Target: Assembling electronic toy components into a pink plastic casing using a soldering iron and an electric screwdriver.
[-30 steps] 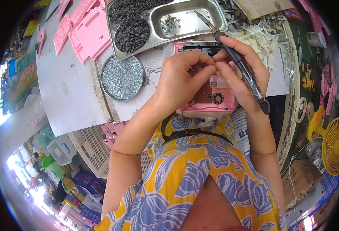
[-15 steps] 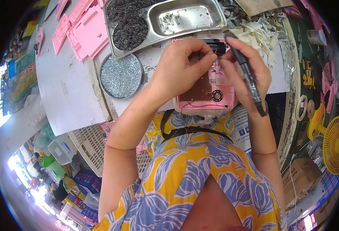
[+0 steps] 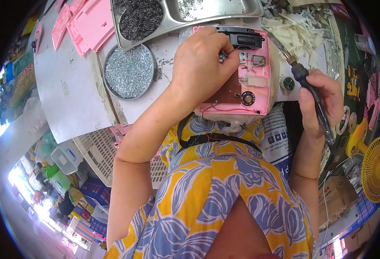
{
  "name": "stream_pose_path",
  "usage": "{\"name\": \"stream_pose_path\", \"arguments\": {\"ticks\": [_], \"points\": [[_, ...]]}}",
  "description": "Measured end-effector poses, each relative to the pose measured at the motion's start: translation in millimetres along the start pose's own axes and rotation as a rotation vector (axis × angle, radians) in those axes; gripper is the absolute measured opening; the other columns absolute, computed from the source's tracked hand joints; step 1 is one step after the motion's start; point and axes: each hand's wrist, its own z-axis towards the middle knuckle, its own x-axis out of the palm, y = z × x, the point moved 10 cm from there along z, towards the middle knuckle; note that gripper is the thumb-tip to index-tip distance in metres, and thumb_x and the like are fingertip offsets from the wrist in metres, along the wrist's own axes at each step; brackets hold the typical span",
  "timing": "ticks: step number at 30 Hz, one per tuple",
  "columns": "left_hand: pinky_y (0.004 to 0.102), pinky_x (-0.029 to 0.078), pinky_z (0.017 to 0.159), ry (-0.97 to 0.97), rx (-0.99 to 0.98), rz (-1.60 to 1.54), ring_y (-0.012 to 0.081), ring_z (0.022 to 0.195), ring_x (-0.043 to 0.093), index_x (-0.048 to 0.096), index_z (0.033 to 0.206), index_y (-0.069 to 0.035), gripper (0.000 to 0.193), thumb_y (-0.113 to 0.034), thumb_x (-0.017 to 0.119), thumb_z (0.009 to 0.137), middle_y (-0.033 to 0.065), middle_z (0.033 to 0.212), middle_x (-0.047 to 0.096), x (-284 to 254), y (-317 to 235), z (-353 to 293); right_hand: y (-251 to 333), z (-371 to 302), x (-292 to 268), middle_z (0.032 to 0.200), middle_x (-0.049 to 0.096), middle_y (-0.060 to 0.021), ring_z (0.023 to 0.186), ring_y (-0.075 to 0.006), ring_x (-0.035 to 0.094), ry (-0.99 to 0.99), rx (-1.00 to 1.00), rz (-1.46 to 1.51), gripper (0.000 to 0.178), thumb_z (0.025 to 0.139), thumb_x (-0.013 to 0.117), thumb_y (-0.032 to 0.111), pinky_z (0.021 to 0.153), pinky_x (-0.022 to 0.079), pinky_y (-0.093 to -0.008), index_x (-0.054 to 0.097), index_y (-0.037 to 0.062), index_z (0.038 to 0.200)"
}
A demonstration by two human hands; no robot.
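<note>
A pink plastic housing (image 3: 262, 101) lies in front of me with a brown circuit board (image 3: 226, 94), a round black part (image 3: 247, 98) and a black battery-box-like piece (image 3: 246, 41) in it. Over its upper left, my left hand (image 3: 201, 64) is closed in a pinch; a thin red wire (image 3: 254, 64) runs from its fingertips across the housing. What lies beneath that hand is hidden. Right of the housing, my right hand (image 3: 326, 101) grips a soldering iron (image 3: 301, 73) by its dark handle, the metal tip pointing up and left. A small spool (image 3: 287, 83) stands between iron and housing.
A round tin of small metal pins (image 3: 129, 71) sits left of the housing. Beyond it is a steel tray (image 3: 185, 25) holding dark springs. Pink panels (image 3: 90, 23) lie far left, white plastic pieces (image 3: 291, 36) at the back right. A yellow fan (image 3: 375, 168) stands at right.
My right hand has drawn the soldering iron away from the housing, rightward and toward me. The left hand stays pinched over the housing. The whole view has shifted slightly.
</note>
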Motion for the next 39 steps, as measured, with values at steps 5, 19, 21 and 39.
{"name": "stream_pose_path", "arguments": {"ticks": [5,19,21,39], "points": [[0.0388,0.048,0.060,0.002,-0.024,-0.008,0.0273,0.065,0.060,0.067,0.074,-0.003,0.013,-0.012,0.076,0.078,0.0097,0.074,0.059,0.3,2.3,-0.6,10.4,2.8,12.8,0.083,0.063,-0.0119,0.069,-0.0151,0.055,0.110,-0.163,0.010,0.024,0.083,0.074,-0.002,0.061,0.042,-0.0249,0.063,-0.0054,0.104],[0.0361,0.047,0.059,-0.030,0.004,-0.002,0.0240,0.064,0.059,0.067,0.074,-0.003,0.011,-0.010,0.076,0.077,0.0094,0.073,0.058,-1.4,0.2,-1.2,19.9,8.7,35.4,0.071,0.062,-0.0087,0.056,-0.0172,0.051,0.220,-0.297,-0.148,0.025,0.076,0.076,0.001,0.050,0.039,-0.0277,0.066,-0.0033,0.099],[0.0362,0.047,0.058,-0.043,0.004,0.002,0.0241,0.063,0.058,0.067,0.074,-0.003,0.011,-0.010,0.076,0.077,0.0095,0.073,0.058,-1.2,0.6,-1.4,19.9,9.4,35.7,0.071,0.062,-0.0088,0.056,-0.0171,0.051,0.222,-0.291,-0.163,0.026,0.076,0.076,0.001,0.050,0.039,-0.0276,0.066,-0.0031,0.099],[0.0431,0.051,0.062,-0.035,-0.034,0.023,0.0324,0.071,0.063,0.067,0.071,-0.006,0.012,-0.014,0.075,0.075,0.0101,0.078,0.061,0.4,2.4,-1.7,18.4,12.4,26.5,0.073,0.061,-0.0089,0.060,-0.0184,0.052,0.253,-0.241,-0.131,0.027,0.072,0.078,-0.002,0.052,0.039,-0.0287,0.068,-0.0018,0.098]]}}
